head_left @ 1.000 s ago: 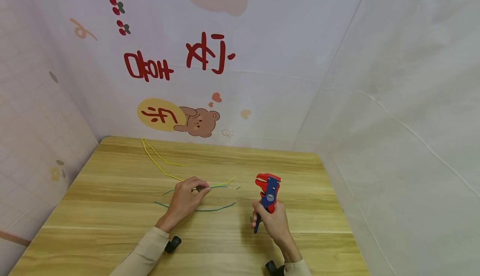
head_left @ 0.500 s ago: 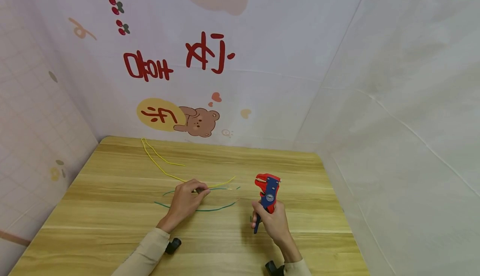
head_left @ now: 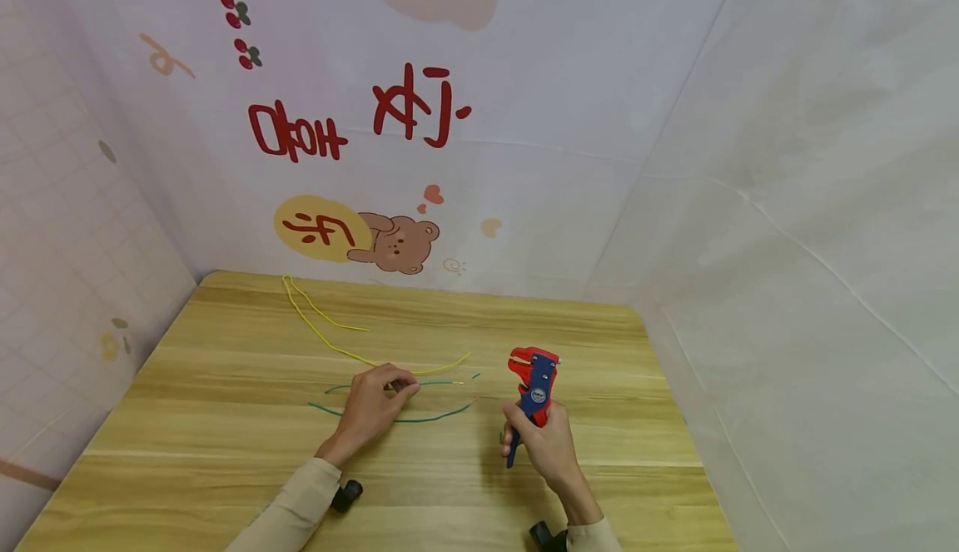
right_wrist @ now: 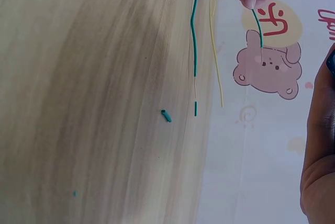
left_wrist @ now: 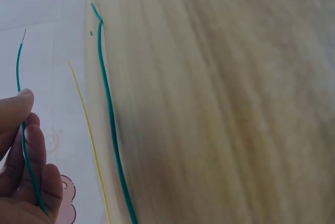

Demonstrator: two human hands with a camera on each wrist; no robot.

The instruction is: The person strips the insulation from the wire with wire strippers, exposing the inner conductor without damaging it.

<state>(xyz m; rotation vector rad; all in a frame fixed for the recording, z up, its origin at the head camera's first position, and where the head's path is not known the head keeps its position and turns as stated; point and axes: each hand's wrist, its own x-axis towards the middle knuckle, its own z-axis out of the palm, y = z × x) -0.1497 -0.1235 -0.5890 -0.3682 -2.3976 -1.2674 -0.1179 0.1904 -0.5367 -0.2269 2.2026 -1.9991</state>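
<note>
In the head view my left hand [head_left: 367, 410] pinches a thin green wire [left_wrist: 19, 67] between thumb and fingers, held above the table. Its far end is stripped to a short bare tip. My right hand [head_left: 553, 444] grips the handles of a red and blue wire stripper [head_left: 538, 381], whose head points away from me and has no wire in it. A second green wire [head_left: 438, 420] lies nearer me, partly behind the left hand; its right end is bare too. Beyond the left hand lies a long yellow wire [head_left: 322, 338], bent double at its far end.
Small cut pieces of green insulation [right_wrist: 166, 115] lie on the wooden table [head_left: 614, 469], one close to the second wire's bare end. White printed cloth walls [head_left: 562, 161] rise at the table's back and sides.
The left hand has drawn slightly toward me with the green wire, which now shows apart from the yellow wire. My right hand and the wire stripper have hardly moved.
</note>
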